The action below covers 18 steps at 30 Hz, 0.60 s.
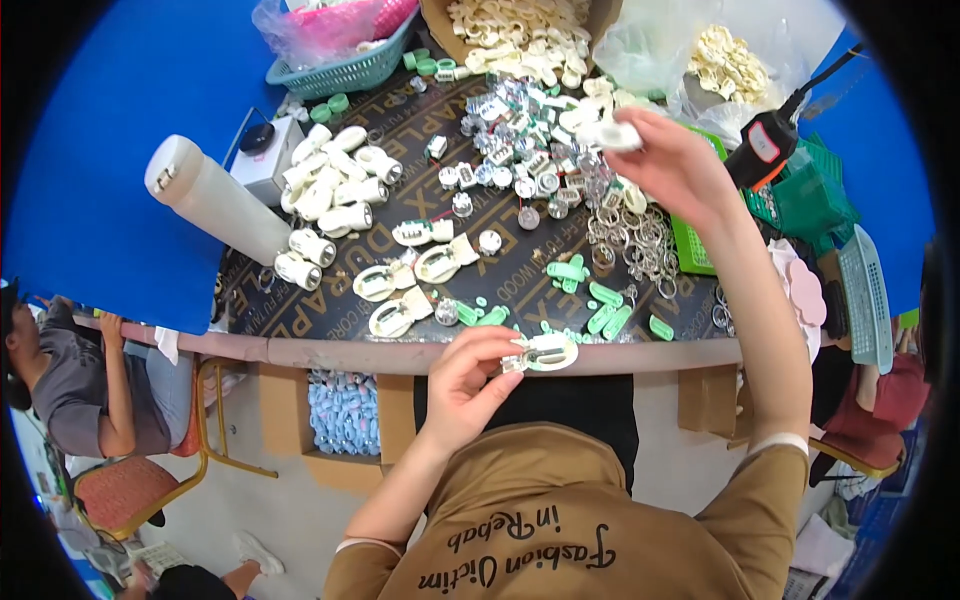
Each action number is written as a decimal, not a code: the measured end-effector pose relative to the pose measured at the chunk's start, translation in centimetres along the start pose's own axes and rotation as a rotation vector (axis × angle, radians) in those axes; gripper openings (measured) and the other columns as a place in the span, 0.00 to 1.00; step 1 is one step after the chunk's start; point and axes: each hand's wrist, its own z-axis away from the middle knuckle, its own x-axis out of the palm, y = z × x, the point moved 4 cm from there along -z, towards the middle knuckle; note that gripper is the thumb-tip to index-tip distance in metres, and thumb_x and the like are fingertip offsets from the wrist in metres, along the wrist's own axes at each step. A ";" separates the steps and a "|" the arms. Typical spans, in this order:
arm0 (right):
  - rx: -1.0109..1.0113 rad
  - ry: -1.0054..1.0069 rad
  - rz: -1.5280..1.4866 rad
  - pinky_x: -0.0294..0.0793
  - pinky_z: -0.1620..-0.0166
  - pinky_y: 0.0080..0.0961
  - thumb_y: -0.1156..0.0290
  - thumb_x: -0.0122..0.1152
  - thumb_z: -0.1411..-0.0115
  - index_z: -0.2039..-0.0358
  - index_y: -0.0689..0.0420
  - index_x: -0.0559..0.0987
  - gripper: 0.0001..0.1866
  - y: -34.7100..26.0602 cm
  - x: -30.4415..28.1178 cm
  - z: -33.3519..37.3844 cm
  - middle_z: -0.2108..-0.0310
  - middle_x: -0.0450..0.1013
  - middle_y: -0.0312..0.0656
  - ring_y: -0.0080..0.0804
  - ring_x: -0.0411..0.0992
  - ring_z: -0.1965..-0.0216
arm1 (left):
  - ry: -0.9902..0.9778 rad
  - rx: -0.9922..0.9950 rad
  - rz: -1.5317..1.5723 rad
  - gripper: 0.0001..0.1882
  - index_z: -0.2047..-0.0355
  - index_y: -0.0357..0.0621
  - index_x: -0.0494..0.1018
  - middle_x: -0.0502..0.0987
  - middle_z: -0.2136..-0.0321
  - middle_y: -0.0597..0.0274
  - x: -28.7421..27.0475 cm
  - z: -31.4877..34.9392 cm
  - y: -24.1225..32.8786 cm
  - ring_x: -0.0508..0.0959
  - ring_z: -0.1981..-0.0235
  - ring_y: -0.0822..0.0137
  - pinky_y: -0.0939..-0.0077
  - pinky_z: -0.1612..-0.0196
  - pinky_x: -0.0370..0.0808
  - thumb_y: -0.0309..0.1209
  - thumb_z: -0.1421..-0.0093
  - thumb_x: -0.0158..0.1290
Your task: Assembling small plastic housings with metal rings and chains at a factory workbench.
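Near the table's front edge, my left hand point(465, 385) pinches a cream flashlight casing half point(550, 352) between thumb and fingers, with small parts seated inside. My right hand point(680, 165) is raised over the far right of the table, its fingers closed on a white plastic piece point(615, 136), slightly blurred. Below it spreads a heap of clear lamp heads with small circuit parts point(525, 150). Several opened cream casings point(400, 312) lie left of centre with parts in them. Small green plastic strips point(605, 310) are scattered by the front edge.
Finished-looking cream flashlights point(335, 180) pile at the left beside a white bottle point(215, 200). Metal split rings point(640, 240) lie near a green tray point(695, 245). A carton of cream parts point(520, 40) and a teal basket point(340, 70) stand at the back. A black-and-orange tool point(765, 145) hangs right.
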 end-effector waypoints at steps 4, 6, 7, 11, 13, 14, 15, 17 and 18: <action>0.048 0.154 0.321 0.69 0.56 0.23 0.71 0.58 0.46 0.63 0.58 0.70 0.11 2.2 0.6 10.1 0.62 0.67 0.37 0.21 0.66 0.59 | 0.053 0.032 0.035 0.13 0.62 0.33 0.71 0.66 0.56 0.54 0.0 -0.1 -0.2 0.71 0.57 0.67 0.76 0.55 0.71 0.15 0.49 0.52; 0.039 0.331 0.645 0.69 0.58 0.20 0.75 0.58 0.48 0.65 0.58 0.69 0.11 2.7 -0.2 14.0 0.63 0.67 0.35 0.20 0.66 0.61 | 0.060 0.016 0.026 0.13 0.62 0.33 0.71 0.66 0.56 0.54 0.0 -0.4 -0.2 0.71 0.57 0.67 0.75 0.54 0.70 0.15 0.49 0.52; -0.032 0.347 0.584 0.68 0.59 0.17 0.78 0.57 0.49 0.61 0.58 0.68 0.14 3.1 -0.6 15.8 0.62 0.67 0.35 0.19 0.67 0.63 | 0.057 0.008 0.031 0.13 0.62 0.33 0.71 0.66 0.56 0.54 0.3 -0.6 -0.2 0.70 0.57 0.68 0.75 0.54 0.70 0.15 0.49 0.52; -0.049 0.597 0.665 0.67 0.61 0.16 0.82 0.55 0.49 0.57 0.60 0.69 0.17 4.6 -2.4 19.4 0.63 0.67 0.36 0.20 0.68 0.65 | 0.057 0.001 0.031 0.14 0.60 0.33 0.69 0.66 0.56 0.54 0.7 -1.1 0.1 0.70 0.56 0.68 0.75 0.53 0.69 0.14 0.49 0.51; -0.074 0.663 1.397 0.66 0.64 0.17 0.83 0.55 0.50 0.61 0.60 0.72 0.13 4.1 -2.4 19.6 0.64 0.67 0.38 0.22 0.68 0.67 | 0.076 -0.009 0.094 0.18 0.56 0.32 0.66 0.66 0.56 0.54 1.1 -1.2 0.3 0.69 0.54 0.67 0.74 0.50 0.68 0.14 0.49 0.51; -0.218 0.685 1.394 0.66 0.67 0.21 0.84 0.55 0.52 0.65 0.61 0.73 0.11 4.1 -1.9 19.3 0.67 0.68 0.42 0.29 0.68 0.69 | 0.073 -0.014 0.088 0.18 0.56 0.32 0.66 0.66 0.56 0.54 1.4 -1.2 0.5 0.69 0.54 0.67 0.74 0.50 0.68 0.14 0.49 0.51; -0.216 0.687 1.387 0.66 0.67 0.21 0.84 0.55 0.52 0.65 0.61 0.73 0.11 4.2 -2.1 19.2 0.67 0.68 0.42 0.29 0.68 0.69 | 0.072 -0.018 0.110 0.20 0.55 0.32 0.64 0.66 0.55 0.53 1.6 -1.3 0.8 0.69 0.54 0.66 0.73 0.50 0.67 0.13 0.49 0.51; -0.343 0.534 1.779 0.67 0.68 0.25 0.85 0.55 0.53 0.66 0.62 0.72 0.11 4.1 -1.4 18.7 0.70 0.69 0.44 0.35 0.68 0.71 | 0.077 -0.025 0.125 0.21 0.53 0.32 0.63 0.66 0.55 0.53 2.0 -1.3 1.2 0.69 0.53 0.65 0.72 0.49 0.67 0.13 0.49 0.50; -0.331 0.579 1.732 0.68 0.67 0.28 0.85 0.54 0.53 0.67 0.63 0.72 0.10 4.1 -1.4 18.5 0.71 0.70 0.46 0.40 0.69 0.71 | 0.059 -0.011 0.141 0.23 0.52 0.33 0.61 0.66 0.54 0.52 2.3 -1.4 1.5 0.69 0.53 0.65 0.71 0.49 0.67 0.13 0.49 0.50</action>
